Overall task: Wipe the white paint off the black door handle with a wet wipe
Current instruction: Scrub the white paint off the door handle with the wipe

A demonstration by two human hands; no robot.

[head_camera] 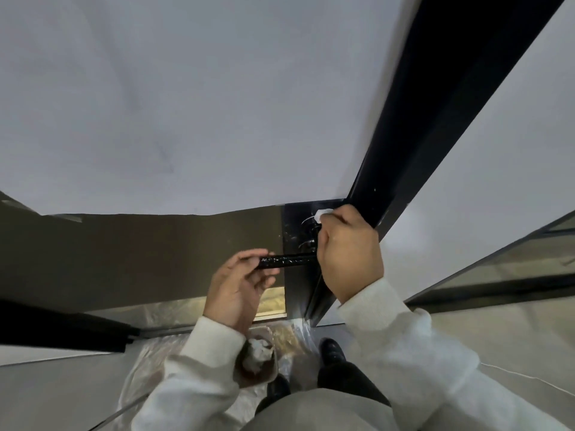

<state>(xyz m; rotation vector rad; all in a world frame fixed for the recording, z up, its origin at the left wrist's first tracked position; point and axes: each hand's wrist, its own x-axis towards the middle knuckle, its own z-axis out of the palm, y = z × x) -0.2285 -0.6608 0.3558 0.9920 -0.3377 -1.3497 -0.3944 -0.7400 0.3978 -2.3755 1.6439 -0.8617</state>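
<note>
The black door handle (287,261) sticks out to the left from a black plate (294,225) on the door's edge; white paint flecks show on the lever and plate. My left hand (238,286) grips the lever's free end with fingers curled around it. My right hand (348,250) is closed on a white wet wipe (320,214), pressing it against the plate near the handle's base. Most of the wipe is hidden inside my fist.
A white sheet covers the door (186,104) above the handle. A black door frame (435,98) runs up to the right. On the plastic-covered floor lies a tray (259,359) with crumpled used wipes, beside my black shoes (331,351).
</note>
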